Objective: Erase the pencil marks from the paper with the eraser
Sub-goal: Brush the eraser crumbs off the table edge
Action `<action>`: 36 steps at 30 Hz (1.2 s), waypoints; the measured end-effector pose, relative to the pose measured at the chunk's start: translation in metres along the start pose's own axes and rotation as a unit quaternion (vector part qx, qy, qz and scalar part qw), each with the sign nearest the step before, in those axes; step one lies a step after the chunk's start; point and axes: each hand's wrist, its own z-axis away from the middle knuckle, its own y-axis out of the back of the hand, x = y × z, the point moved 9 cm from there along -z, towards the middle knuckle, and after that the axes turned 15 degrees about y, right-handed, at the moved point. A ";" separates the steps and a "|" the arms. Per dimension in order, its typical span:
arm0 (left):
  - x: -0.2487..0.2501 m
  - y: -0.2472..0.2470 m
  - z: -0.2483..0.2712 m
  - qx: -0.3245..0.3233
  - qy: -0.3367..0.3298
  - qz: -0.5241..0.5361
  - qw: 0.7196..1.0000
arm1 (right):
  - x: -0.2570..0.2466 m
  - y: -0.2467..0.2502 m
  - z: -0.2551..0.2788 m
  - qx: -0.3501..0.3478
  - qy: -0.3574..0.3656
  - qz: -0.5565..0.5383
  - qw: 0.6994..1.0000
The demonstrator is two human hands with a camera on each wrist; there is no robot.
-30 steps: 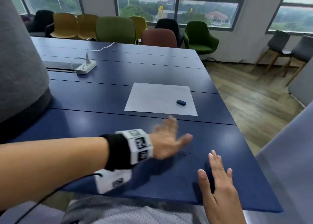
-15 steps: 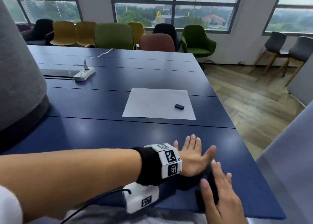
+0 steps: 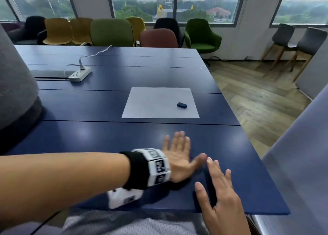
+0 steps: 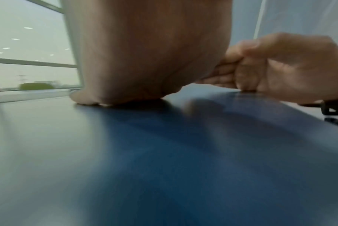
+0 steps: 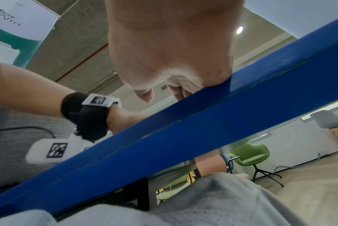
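eraser (image 3: pixel 182 105) on paper (image 3: pixel 160 102) (right part); both hands nearer, on table (image 3: pixel 106 133).

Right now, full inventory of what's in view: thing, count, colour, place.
table: 1, dark blue, fills the foreground
paper: 1, white, flat on the table, centre
eraser: 1, dark, on the paper's right part
power strip: 1, white, corded, far left on the table
chairs: a row, yellow, green, black, reddish, behind the table under the windows; grey ones far right
left hand: open, flat on the table's near part
right hand: open, at the near edge
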 end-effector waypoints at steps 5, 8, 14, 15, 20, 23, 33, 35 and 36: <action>0.049 0.030 0.003 -0.115 -0.085 0.231 0.962 | -0.001 -0.002 -0.001 -0.010 0.030 0.010 0.999; 0.018 0.062 -0.007 -0.124 -0.070 0.344 0.928 | -0.037 -0.034 -0.006 -0.136 0.150 0.116 0.972; -0.047 0.090 -0.002 -0.090 -0.021 0.324 0.941 | -0.064 -0.079 -0.016 -0.236 0.194 0.209 0.929; -0.054 0.088 0.000 -0.095 -0.015 0.311 0.946 | -0.051 -0.076 -0.018 -0.247 0.166 0.221 0.929; -0.073 0.086 0.006 -0.089 -0.001 0.250 0.964 | 0.006 -0.047 -0.025 -0.283 0.057 0.270 0.919; -0.064 0.081 0.010 -0.095 -0.018 0.264 0.960 | -0.031 -0.065 -0.025 -0.280 0.120 0.230 0.925; -0.084 0.044 0.008 -0.024 0.032 -0.063 0.997 | 0.024 -0.041 -0.024 -0.322 0.008 0.278 0.905; -0.087 0.040 0.007 -0.024 0.042 -0.073 0.996 | 0.012 -0.042 -0.027 -0.305 0.017 0.265 0.915; -0.086 0.040 0.006 -0.025 0.045 -0.071 0.996 | 0.001 -0.048 -0.027 -0.301 0.037 0.253 0.918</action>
